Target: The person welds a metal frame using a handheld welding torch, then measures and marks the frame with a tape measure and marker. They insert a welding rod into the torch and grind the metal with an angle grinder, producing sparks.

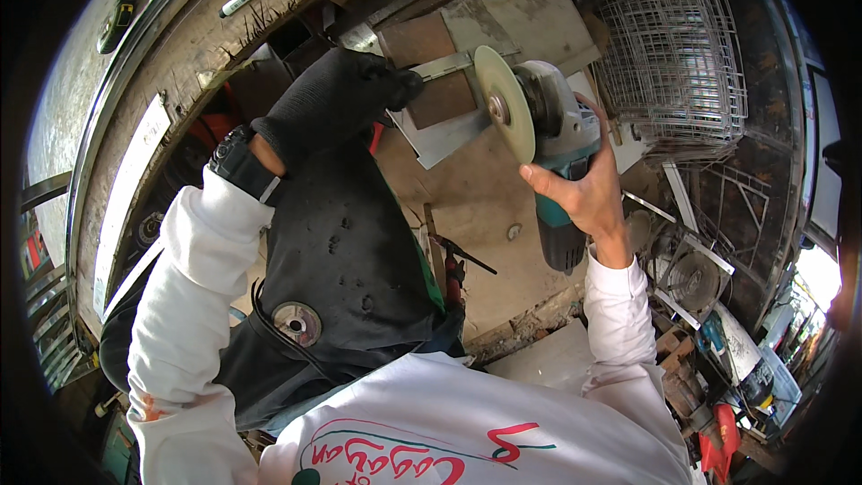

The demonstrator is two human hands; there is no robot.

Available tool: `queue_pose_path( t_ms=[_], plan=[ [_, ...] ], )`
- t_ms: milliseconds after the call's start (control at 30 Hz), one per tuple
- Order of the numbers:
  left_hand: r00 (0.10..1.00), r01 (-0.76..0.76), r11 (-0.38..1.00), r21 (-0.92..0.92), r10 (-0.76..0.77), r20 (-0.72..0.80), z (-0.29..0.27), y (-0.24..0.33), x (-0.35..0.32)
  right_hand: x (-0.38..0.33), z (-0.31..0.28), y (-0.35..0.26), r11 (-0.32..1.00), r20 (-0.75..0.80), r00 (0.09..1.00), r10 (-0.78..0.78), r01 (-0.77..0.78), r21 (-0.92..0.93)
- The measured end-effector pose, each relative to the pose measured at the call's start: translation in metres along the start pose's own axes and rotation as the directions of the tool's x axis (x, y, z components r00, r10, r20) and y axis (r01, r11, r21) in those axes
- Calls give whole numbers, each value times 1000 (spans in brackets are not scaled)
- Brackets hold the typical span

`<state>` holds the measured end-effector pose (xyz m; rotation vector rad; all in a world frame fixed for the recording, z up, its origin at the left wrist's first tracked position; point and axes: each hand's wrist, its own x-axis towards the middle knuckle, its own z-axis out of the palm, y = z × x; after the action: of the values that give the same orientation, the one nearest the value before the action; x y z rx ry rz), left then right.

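A gloved left hand (337, 99) pressed closed fingers on a metal bar (444, 66). The bare right hand (584, 189) wrapped its fingers around a grinder (552, 139), disc (503, 103) just beside the bar.

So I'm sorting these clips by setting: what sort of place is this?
Likely a metal workshop: the right hand holds an angle grinder, the gloved left hand steadies a metal strip, and wire mesh racks stand nearby.

Daylight, bright glare lower right; fisheye edges bent, dark vignette; sharp.
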<state>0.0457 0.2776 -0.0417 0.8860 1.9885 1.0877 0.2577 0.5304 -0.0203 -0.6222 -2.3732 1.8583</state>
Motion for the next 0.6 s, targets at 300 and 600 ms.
queue_pose_path(
  t_ms=[300, 600],
  plan=[
    [999, 33, 999, -36, -33, -10, 0, 1, -3, 3, -2, -3, 1000, 13, 1000, 10, -10, -24],
    [991, 131, 990, -44, -130, 13, 3, 9, -6, -4, -2, -1, 999, 6, 1000, 16, -15, -39]
  ],
)
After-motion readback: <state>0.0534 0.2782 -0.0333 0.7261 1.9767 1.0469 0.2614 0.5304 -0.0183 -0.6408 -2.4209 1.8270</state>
